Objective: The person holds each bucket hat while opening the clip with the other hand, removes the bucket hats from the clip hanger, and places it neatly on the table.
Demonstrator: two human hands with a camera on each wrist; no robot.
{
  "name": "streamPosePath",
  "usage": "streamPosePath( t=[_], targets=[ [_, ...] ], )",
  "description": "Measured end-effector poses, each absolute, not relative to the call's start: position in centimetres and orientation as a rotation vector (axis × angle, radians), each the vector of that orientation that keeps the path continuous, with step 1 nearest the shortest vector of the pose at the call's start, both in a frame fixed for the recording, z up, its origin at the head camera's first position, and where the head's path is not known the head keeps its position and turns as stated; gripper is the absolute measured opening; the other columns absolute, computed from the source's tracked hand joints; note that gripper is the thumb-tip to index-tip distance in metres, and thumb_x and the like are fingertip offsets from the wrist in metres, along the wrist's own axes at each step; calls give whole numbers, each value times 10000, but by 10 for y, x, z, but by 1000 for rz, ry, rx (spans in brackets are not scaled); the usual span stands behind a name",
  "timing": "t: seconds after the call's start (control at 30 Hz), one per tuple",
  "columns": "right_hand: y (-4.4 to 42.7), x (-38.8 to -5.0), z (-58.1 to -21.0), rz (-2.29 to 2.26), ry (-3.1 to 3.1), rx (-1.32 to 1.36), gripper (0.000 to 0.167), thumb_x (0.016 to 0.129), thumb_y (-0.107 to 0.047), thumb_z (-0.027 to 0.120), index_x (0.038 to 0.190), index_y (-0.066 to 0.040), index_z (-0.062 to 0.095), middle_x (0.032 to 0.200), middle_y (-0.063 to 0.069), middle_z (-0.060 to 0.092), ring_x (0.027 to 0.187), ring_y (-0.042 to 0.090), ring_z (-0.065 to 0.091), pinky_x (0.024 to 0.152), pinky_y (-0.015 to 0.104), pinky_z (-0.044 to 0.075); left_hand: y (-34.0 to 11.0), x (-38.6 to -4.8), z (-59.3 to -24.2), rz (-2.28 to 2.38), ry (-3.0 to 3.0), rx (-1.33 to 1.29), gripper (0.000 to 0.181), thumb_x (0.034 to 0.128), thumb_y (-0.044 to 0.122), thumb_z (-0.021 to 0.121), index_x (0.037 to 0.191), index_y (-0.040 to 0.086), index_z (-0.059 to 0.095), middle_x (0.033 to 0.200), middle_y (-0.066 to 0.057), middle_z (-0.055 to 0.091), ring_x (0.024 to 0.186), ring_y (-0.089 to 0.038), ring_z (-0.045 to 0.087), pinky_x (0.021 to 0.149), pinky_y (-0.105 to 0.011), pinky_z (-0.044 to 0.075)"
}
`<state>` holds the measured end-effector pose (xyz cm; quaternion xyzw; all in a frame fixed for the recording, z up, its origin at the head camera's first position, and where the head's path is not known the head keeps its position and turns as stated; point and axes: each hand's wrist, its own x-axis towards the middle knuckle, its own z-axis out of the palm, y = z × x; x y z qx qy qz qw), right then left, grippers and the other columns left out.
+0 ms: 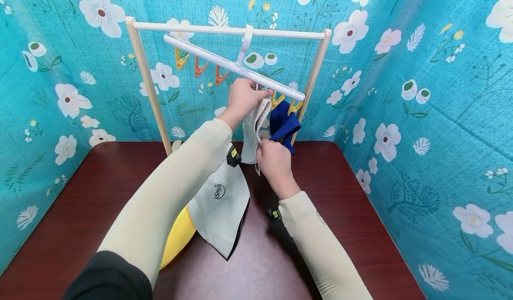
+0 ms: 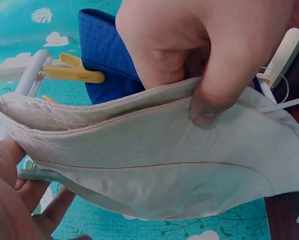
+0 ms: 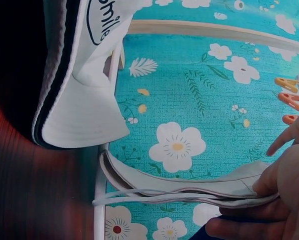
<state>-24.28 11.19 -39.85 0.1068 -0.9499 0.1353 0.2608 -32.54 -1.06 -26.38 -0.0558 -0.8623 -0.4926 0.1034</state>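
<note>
My right hand (image 1: 275,163), at five o'clock from my left hand (image 1: 245,97), pinches the cream hat (image 2: 139,150), whose upper end my partly hidden left apparently grips.

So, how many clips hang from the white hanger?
5 visible: at left, a yellow clip and two orange clips; at right, two yellow clips. The left hand may hide more.

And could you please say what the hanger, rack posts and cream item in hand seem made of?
Hanger: probably smooth plastic, evenly white. Rack posts: likely matte wood, pale tan. Cream item: apparently matte cloth, stitched seams, soft folds.
</note>
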Motion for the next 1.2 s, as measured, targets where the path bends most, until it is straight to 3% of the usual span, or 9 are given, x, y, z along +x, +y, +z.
streamPosePath(
  t=[0.2,0.47,0.7,1.03,1.2],
  targets=[
    [113,-243,-399,358,-2566,275,259,999,-170,573,744,-133,569,564,36,535,509,247,576,435,420,466,-8,-323,-265,-1325,-2585,-165,448,936,469,731,698,141,541,562,10,429,508,-179,448,467,-287,344],
    [121,-245,-397,396,-2539,274,260,987,-172,604,730,-140,593,546,24,517,488,205,551,440,407,465,-6,-324,-266,-1288,-2600,-196,429,971,448,677,728,145,497,607,6,406,538,-182,435,488,-285,340],
    [126,-245,-398,382,-2514,267,257,982,-163,603,727,-135,593,542,39,530,475,214,556,429,409,461,-5,-322,-264,-1279,-2591,-150,430,960,426,689,695,155,487,583,18,380,518,-164,406,477,-285,330],
    [122,-245,-400,315,-2481,262,244,974,-150,596,733,-122,570,537,40,504,454,235,522,393,409,411,-2,-312,-255,-1177,-2610,4,495,872,562,765,698,187,493,584,27,351,517,-172,422,457,-293,298],
    [116,-245,-402,215,-2475,265,237,980,-148,585,749,-97,577,538,50,495,460,258,544,407,415,446,-2,-310,-254,-1167,-2610,20,464,894,511,763,694,185,499,585,24,358,525,-175,435,467,-302,315]
  ],
)
